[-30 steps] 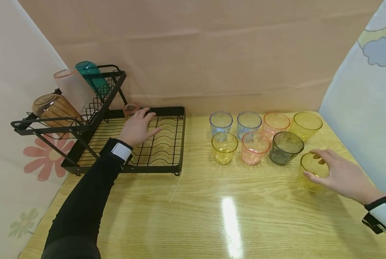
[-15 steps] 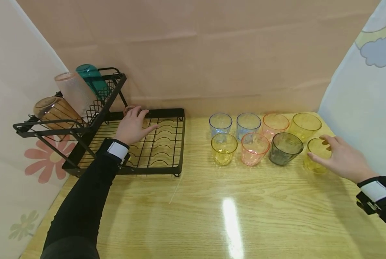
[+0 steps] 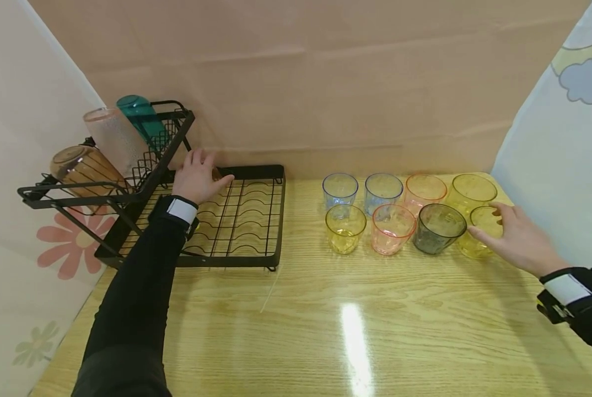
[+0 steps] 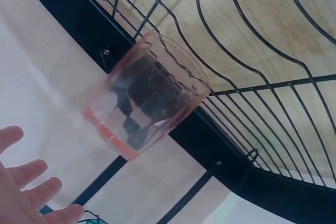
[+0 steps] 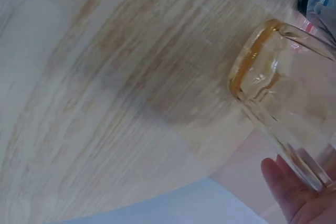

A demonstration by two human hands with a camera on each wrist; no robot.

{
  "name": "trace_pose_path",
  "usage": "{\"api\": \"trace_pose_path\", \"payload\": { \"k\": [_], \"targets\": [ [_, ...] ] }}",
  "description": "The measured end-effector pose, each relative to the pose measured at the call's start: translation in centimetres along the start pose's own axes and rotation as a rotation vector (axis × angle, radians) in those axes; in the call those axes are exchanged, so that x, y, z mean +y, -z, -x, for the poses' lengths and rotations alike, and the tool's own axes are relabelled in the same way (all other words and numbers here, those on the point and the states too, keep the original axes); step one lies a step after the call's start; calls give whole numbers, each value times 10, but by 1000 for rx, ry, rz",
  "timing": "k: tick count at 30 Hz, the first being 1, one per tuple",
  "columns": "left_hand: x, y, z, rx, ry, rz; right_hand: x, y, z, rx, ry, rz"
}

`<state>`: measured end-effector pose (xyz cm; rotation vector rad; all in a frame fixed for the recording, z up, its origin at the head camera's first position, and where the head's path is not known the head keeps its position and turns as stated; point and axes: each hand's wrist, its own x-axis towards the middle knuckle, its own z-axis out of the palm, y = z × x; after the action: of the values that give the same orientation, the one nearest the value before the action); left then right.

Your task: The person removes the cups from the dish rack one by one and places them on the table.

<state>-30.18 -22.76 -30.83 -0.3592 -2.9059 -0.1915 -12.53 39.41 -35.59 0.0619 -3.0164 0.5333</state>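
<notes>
My left hand [image 3: 197,177] hovers over the back left corner of the black wire rack [image 3: 256,259]. A small pink cup [image 4: 144,95] stands there on the rack's lower tier. In the left wrist view its straight fingers [image 4: 31,192] are apart from the cup. My right hand [image 3: 511,237] holds a yellow cup [image 3: 474,245] on the table, fingers on its far rim and thumb on the near side. That yellow cup [image 5: 283,93] stands just right of a dark grey cup [image 3: 437,227].
Two rows of cups stand on the wooden table [image 3: 355,331]: two blue [image 3: 339,190], a pink [image 3: 424,190], a yellow [image 3: 472,193], then yellow [image 3: 344,227] and pink [image 3: 391,229]. The rack's upper tier holds brown [image 3: 80,168], frosted [image 3: 112,138] and teal [image 3: 139,116] tumblers.
My right hand slid the yellow cup back and left, up beside the dark grey cup. My left hand moved farther back over the pink cup and its fingers came off it.
</notes>
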Motion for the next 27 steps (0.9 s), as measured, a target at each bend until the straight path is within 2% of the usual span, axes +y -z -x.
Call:
{"api": "trace_pose_path", "payload": {
  "k": [4, 8, 11, 16, 22, 27],
  "targets": [
    [-4, -3, -5, -3, 46, 44, -5, 8, 1, 27, 3, -27],
    [-12, -8, -10, -42, 113, 109, -19, 23, -1, 101, 19, -12],
    [-18, -11, -15, -70, 172, 159, -34, 36, -8, 136, 42, 10],
    [-24, -19, -23, -69, 243, 192, -59, 50, -23, 153, 97, 49],
    [-28, -27, -27, -72, 311, 207, -93, 48, -40, 130, 199, 93],
    [-31, -29, -29, -64, 363, 266, -127, 31, -47, 125, 327, 133]
  ]
}}
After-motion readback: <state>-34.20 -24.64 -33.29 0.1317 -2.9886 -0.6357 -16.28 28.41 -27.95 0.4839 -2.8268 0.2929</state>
